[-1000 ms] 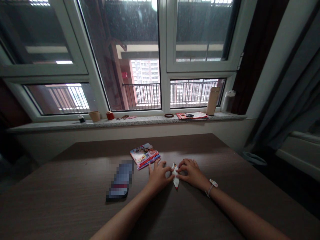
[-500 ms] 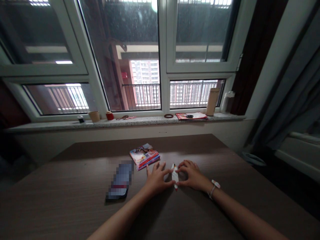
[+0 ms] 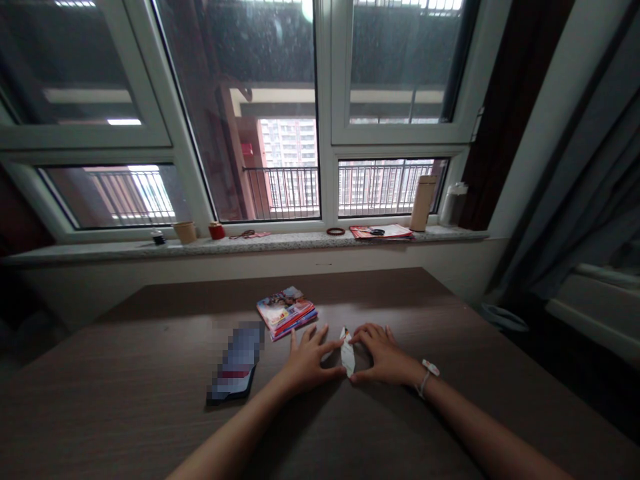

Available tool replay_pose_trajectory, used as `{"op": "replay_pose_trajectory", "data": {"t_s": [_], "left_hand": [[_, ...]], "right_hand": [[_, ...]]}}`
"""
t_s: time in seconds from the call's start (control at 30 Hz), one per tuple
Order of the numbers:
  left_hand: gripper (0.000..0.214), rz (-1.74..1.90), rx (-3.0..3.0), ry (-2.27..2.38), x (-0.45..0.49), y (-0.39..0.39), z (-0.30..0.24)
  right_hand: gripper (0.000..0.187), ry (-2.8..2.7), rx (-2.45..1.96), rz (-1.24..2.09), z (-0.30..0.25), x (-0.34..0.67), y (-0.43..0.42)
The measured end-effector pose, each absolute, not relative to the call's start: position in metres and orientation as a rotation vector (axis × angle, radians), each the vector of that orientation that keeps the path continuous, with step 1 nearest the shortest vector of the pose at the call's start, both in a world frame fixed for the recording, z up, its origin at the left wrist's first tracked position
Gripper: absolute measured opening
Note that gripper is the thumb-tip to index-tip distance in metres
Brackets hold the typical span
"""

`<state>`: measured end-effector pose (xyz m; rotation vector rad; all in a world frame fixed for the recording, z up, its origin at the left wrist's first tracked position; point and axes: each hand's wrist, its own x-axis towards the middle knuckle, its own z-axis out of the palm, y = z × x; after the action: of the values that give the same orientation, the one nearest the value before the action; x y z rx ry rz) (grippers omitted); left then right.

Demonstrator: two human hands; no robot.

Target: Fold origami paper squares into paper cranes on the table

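A narrow folded paper piece (image 3: 347,355), mostly white with a small coloured patch near its far end, stands between my hands on the brown table (image 3: 425,427). My left hand (image 3: 309,360) grips its left edge, index fingertip high up and thumb near the lower end; the other fingers are spread. On the opposite side, my right hand (image 3: 384,355) has its index finger at the upper part and its thumb by the near tip. The fingertips partly cover the paper's edges. A white band (image 3: 427,373) circles my right wrist.
A stack of colourful printed papers (image 3: 287,312) lies just beyond my left hand. Left of it is a dark, blurred phone-like object (image 3: 236,363). Along the windowsill stand a paper cup (image 3: 185,232), a red spool (image 3: 217,231), scissors on red sheets (image 3: 383,232) and a tan flask (image 3: 423,203).
My right thumb has slid down to the paper's near end, and my left thumb is slightly lower. The red near tip no longer shows. The view has shifted slightly.
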<state>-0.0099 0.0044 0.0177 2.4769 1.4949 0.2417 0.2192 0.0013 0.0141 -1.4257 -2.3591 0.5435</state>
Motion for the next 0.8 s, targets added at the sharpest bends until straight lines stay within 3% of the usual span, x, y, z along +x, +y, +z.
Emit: {"op": "replay_pose_trajectory", "data": {"t_s": [0.1,0.3,0.6,0.8], "left_hand": [[0.056,0.289,2.49,1.465,-0.012,0.005,0.016],[0.049,0.401,2.49,1.49,-0.01,0.005,0.014],[0.045,0.412,2.502,1.485,-0.009,0.007,0.012],[0.041,0.432,2.508,1.492,-0.008,0.009,0.011]], "right_hand": [[0.072,-2.371,-1.376,0.572,0.014,0.224,0.005],[0.035,-2.361,-1.272,0.561,0.011,0.231,0.013],[0.013,-2.282,-1.046,0.462,0.004,0.226,0.016],[0.013,-2.32,-1.068,0.46,0.005,0.224,0.015]]}}
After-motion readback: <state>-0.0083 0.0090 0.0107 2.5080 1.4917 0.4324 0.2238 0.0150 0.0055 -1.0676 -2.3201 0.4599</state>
